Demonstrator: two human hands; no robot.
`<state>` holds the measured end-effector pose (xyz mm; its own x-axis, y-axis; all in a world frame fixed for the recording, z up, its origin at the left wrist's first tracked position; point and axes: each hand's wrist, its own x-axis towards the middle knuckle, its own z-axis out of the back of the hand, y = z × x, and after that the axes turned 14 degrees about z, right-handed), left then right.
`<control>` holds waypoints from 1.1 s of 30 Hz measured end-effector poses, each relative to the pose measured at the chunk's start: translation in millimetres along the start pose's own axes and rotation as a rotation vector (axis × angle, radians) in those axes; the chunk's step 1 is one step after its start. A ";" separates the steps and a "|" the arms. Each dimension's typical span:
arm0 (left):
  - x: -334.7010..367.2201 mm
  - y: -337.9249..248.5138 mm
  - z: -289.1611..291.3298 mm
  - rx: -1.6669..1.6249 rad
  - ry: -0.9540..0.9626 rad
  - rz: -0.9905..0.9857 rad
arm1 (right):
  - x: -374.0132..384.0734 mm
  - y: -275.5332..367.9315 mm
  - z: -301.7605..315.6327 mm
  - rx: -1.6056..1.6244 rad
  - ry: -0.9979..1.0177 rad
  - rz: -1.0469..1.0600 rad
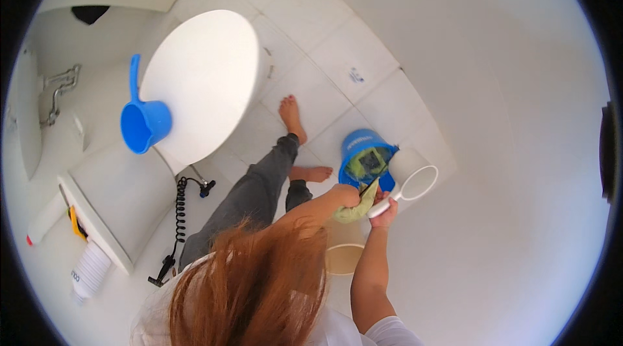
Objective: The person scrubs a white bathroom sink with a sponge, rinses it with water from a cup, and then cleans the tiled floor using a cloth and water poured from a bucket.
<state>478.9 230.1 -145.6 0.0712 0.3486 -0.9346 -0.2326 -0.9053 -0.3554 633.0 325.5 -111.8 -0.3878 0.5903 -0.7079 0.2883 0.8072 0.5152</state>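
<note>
My right hand (387,211) is closed round the handle of a white water dipper (410,167), whose round mouth is turned up and to the right. Bunched beside my left hand (346,195) is a pale green cloth (354,211); that hand's fingers are curled on it. A thin dark edge shows along the cloth. Just beyond both hands, a blue bucket (359,138) stands on the tiled floor. Inside it lies a green wet-looking cloth (366,164) with a dark patch. The dipper partly hides the bucket's right side.
A closed white toilet lid (204,80) bears a blue dipper (146,126). Below my hands stands a beige bin (344,259). A coiled black hose (181,206) hangs by the toilet tank (117,184). At the left are a metal tap (61,89) and a white bottle (92,269). Walls enclose the right.
</note>
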 end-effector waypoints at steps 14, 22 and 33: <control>-20.7 93.3 83.4 -0.115 -0.114 0.042 | 43.1 -37.2 -75.6 -0.390 -0.203 -0.057; -144.6 124.1 124.0 -0.361 -0.331 0.006 | 49.2 -30.8 -142.6 -0.753 -0.026 -0.228; -307.4 153.6 207.3 -1.268 -0.758 -0.316 | -15.6 -14.1 -414.1 -1.894 0.760 -0.071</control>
<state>220.2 34.2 90.6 -0.6381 0.2442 -0.7302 0.6909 -0.2369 -0.6830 272.5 306.7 92.0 -0.7118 0.0418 -0.7011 -0.6304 -0.4782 0.6115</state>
